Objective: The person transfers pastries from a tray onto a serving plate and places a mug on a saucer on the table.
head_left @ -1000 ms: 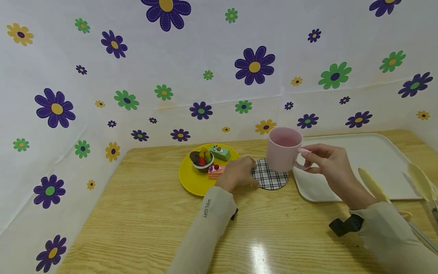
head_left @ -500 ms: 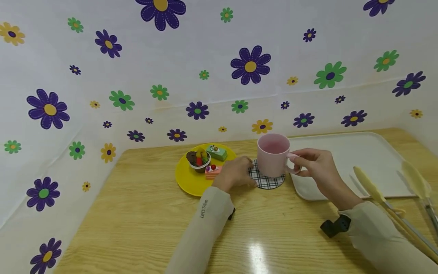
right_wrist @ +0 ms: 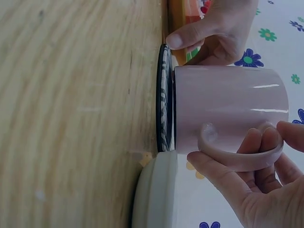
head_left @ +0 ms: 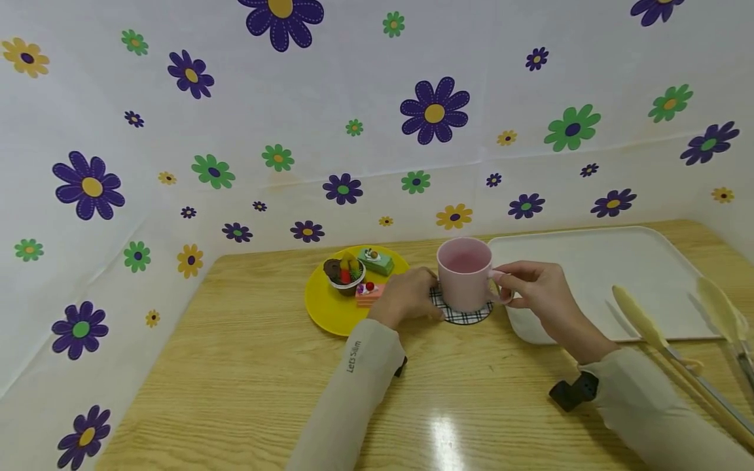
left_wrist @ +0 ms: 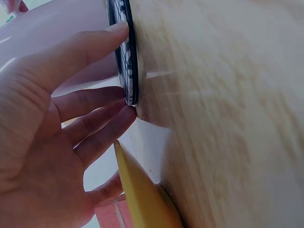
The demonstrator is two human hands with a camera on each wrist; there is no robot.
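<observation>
My right hand [head_left: 538, 294] pinches the handle of a pink mug [head_left: 465, 281], thumb and fingers about the loop. The mug is upright over a round black-and-white checked coaster [head_left: 471, 318]; in the right wrist view its base is very close to the coaster [right_wrist: 165, 99], a thin strip between them. My left hand [head_left: 408, 297] holds the coaster's left edge, with the thumb on the near side and the fingertips at the rim, as the left wrist view shows. That hand also overlaps the right side of a yellow plate [head_left: 324, 311].
On the plate are a cupcake [head_left: 346, 278], a green cake slice [head_left: 376, 260] and a pink cake slice [head_left: 368, 294]. A white tray [head_left: 583, 261] lies to the right, close to the coaster. Cream-tipped tongs [head_left: 642, 317] reach over its front edge. A flowered cloth [head_left: 353, 150] hangs behind.
The mug in my right hand has moved left and down, from above the coaster's right side to close over its middle. My left hand stays at the coaster.
</observation>
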